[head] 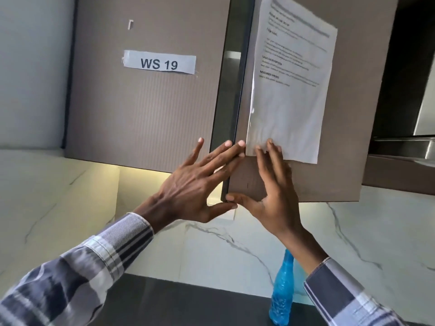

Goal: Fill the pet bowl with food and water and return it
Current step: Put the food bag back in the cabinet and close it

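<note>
The right-hand door (329,180) of a brown wall cabinet stands slightly ajar, with a printed paper sheet (292,90) taped to it. My left hand (195,184) reaches up with straight fingers to the door's left edge, fingertips at the gap. My right hand (270,191) lies flat against the door's front, fingers straight over the paper's lower corner, thumb at the door's bottom corner. A blue plastic water bottle (282,292) stands on the dark counter below, partly behind my right forearm. No pet bowl or food is in view.
The left cabinet door (146,109) is closed and bears a "WS 19" label (160,63). A white marble backsplash (211,250) runs behind the dark counter (179,304). A steel hood (404,147) sits at the upper right.
</note>
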